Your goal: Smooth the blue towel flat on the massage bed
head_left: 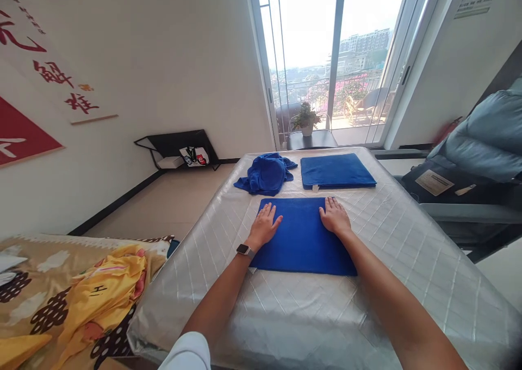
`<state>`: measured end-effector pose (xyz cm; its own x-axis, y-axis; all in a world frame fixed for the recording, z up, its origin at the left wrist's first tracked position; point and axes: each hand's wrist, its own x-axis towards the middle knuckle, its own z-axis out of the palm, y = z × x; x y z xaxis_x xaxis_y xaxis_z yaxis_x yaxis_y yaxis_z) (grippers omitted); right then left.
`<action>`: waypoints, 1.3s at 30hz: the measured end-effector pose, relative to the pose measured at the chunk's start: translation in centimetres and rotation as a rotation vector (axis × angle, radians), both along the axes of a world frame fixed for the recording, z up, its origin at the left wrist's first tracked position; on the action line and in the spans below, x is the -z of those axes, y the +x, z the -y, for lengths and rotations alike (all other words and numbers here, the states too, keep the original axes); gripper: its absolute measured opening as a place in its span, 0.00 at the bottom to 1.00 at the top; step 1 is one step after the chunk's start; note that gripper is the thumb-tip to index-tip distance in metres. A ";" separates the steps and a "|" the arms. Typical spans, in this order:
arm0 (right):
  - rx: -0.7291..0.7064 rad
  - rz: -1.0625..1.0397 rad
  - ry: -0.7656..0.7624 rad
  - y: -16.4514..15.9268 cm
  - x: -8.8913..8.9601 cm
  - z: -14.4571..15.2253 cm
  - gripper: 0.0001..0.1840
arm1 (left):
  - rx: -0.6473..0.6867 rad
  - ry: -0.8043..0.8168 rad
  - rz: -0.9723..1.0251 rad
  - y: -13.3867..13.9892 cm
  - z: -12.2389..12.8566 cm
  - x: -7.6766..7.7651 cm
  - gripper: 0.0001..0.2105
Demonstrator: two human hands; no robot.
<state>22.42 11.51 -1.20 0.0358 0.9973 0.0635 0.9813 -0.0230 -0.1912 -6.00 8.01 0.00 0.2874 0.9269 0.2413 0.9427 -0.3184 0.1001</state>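
Observation:
A blue towel [304, 242], flat and rectangular, lies in front of me on the plastic-covered mattress [408, 261]. My left hand [264, 226] rests flat near its left side, fingers stretched out. On its far right part lies my right hand [335, 216], palm down with the fingers extended. Neither hand grips the cloth. Beyond it to the right is a folded blue towel stack [337, 170] with a small white tag at its near edge. A crumpled blue towel [268, 173] sits in a loose heap at the far left.
To the left, a patterned bedspread [49, 261] carries a yellow garment [108, 283]. An armchair [468, 212] with a dark bag and a grey puffy item stands close on the right. Behind the mattress are a potted plant [306, 123] on a chair and a glass sliding door [302, 38].

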 end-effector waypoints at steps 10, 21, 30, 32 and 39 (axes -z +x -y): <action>-0.050 0.067 0.021 0.7 0.5 0.1 0.35 | 0.319 -0.086 0.034 16.0 -2.7 0.0 0.31; 0.008 0.036 -0.011 0.1 0.1 -0.4 0.38 | 0.021 -0.153 0.055 7.2 -6.4 0.9 0.34; 0.010 0.041 -0.028 0.2 0.1 -0.3 0.39 | -0.176 -0.160 0.060 -1.3 -7.8 1.7 0.36; 0.011 0.043 -0.029 0.2 0.1 -0.4 0.39 | -0.177 -0.147 0.060 -1.2 -7.9 2.1 0.36; 0.010 0.051 -0.038 0.2 0.0 -0.4 0.39 | -0.199 -0.089 0.053 -0.7 -7.2 1.0 0.34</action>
